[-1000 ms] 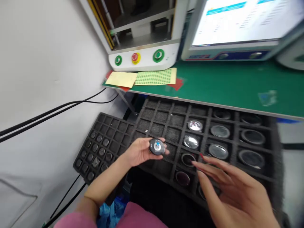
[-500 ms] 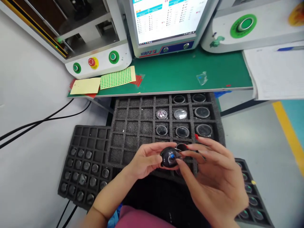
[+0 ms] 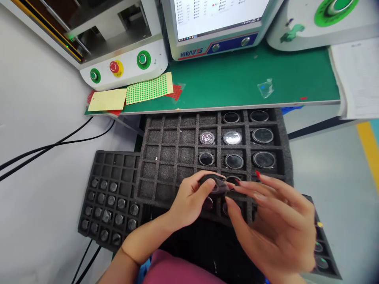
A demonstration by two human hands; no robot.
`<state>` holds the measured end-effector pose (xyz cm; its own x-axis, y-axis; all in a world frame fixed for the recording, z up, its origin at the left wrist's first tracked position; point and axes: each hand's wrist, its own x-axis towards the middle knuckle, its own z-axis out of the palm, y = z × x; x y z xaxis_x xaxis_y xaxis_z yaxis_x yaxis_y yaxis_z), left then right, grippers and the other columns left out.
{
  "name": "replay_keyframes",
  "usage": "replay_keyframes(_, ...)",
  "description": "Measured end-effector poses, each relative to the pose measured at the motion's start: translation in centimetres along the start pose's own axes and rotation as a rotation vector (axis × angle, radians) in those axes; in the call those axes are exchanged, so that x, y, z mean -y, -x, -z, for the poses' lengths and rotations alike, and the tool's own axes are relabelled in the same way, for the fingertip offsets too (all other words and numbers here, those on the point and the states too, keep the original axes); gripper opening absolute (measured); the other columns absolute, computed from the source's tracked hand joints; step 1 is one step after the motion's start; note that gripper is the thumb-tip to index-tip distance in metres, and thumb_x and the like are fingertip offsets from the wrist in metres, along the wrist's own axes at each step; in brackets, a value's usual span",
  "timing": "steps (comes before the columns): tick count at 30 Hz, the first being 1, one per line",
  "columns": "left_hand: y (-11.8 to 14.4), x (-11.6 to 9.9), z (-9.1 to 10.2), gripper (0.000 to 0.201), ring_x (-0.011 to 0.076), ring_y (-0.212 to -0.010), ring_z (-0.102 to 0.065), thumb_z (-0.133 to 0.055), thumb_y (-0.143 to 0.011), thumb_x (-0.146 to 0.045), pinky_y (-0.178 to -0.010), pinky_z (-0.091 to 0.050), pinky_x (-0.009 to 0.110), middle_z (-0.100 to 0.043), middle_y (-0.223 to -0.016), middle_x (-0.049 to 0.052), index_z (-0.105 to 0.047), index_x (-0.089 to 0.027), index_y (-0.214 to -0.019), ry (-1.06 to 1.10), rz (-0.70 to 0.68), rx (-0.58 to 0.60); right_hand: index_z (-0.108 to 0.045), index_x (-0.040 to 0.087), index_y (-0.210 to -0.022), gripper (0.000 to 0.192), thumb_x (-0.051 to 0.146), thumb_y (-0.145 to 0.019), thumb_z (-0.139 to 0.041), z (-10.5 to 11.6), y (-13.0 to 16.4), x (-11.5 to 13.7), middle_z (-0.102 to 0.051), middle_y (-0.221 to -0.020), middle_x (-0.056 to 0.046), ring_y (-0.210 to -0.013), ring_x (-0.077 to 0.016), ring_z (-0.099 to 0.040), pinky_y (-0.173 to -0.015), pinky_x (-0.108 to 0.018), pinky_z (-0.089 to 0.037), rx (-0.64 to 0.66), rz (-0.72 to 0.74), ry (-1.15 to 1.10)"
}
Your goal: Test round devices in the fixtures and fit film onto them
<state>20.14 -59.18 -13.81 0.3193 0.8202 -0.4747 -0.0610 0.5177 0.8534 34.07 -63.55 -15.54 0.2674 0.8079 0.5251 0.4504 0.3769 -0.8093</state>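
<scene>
My left hand (image 3: 192, 193) grips a dark round watch case (image 3: 219, 186) between thumb and fingers, its thumb pressed on the upturned face. The case is tilted, and part of it lies under the thumb. Close by on its right is my right hand (image 3: 266, 213), open, thumb and fingers apart; the fingertips are near the case's edge, and I cannot tell whether they touch it. Beneath both hands lies a black foam tray (image 3: 166, 156) with square pockets. Round watch faces fill several pockets on its right side, one of them a lit watch face (image 3: 207, 138).
A smaller foam tray (image 3: 118, 173) with round parts stands at the left, another tray (image 3: 327, 252) at the lower right. Beyond is a green bench (image 3: 225, 86) with sticker sheets (image 3: 149, 88), a monitor (image 3: 219, 23), a machine with buttons (image 3: 124, 65) and papers (image 3: 357, 79).
The case has been tilted, and my left thumb has moved onto its face. My right thumb and fingers have drawn slightly away from it. The view has shifted a little.
</scene>
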Motion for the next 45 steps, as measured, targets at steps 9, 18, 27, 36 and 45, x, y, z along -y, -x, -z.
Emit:
replay_keyframes(9, 0.7, -0.5, -0.3, 0.033, 0.0104, -0.065, -0.053, -0.060, -0.091, -0.045, -0.060, -0.044, 0.021, -0.068, -0.083, 0.004, -0.075, -0.017, -0.101, -0.074, -0.042, 0.027, -0.058, 0.019, -0.097, 0.027, -0.005, -0.084, -0.062, -0.1, -0.8, 0.2, -0.059, -0.112, -0.009, -0.091, -0.0149, -0.071, -0.075, -0.029, -0.067, 0.154, 0.139, 0.084)
replay_keyframes(18, 0.8, -0.8, 0.2, 0.028, 0.0142, -0.079, -0.062, -0.053, -0.095, -0.035, -0.074, -0.047, 0.025, -0.071, -0.088, 0.003, -0.074, -0.019, -0.105, -0.248, -0.107, 0.078, -0.062, 0.022, -0.110, 0.040, -0.006, -0.083, -0.055, 1.1, -0.9, -0.7, -0.054, -0.117, -0.010, -0.092, -0.0173, -0.066, -0.078, -0.039, -0.066, 0.370, 0.187, 0.081)
replay_keyframes(27, 0.7, -0.8, 0.1, 0.030, 0.0187, -0.087, -0.068, -0.053, -0.095, -0.037, -0.078, -0.052, 0.028, -0.075, -0.095, 0.006, -0.072, -0.016, -0.104, -0.296, -0.117, 0.015, -0.063, 0.022, -0.087, 0.027, -0.004, -0.084, -0.056, 0.8, -1.0, 0.8, -0.051, -0.116, -0.006, -0.078, -0.0093, -0.062, -0.065, -0.024, -0.065, 0.238, 0.123, 0.050)
replay_keyframes(36, 0.9, -1.0, -0.1, 0.029, 0.0180, -0.085, -0.068, -0.056, -0.093, -0.036, -0.073, -0.052, 0.026, -0.075, -0.098, 0.007, -0.073, -0.017, -0.107, -0.258, -0.135, -0.021, -0.066, 0.021, -0.098, 0.033, -0.006, -0.081, -0.062, 1.7, -0.4, -0.6, -0.047, -0.140, -0.007, -0.101, -0.0184, -0.069, -0.079, -0.034, -0.068, 0.310, 0.224, -0.025)
replay_keyframes(45, 1.2, -0.7, -0.4, 0.032, 0.0167, -0.081, -0.065, -0.053, -0.095, -0.039, -0.073, -0.051, 0.026, -0.072, -0.093, 0.007, -0.071, -0.015, -0.108, -0.238, -0.123, 0.026, -0.065, 0.017, -0.091, 0.028, -0.009, -0.084, -0.055, 1.3, -1.8, 0.0, -0.037, -0.153, -0.006, -0.091, -0.0101, -0.067, -0.076, -0.026, -0.067, 0.367, 0.262, -0.018)
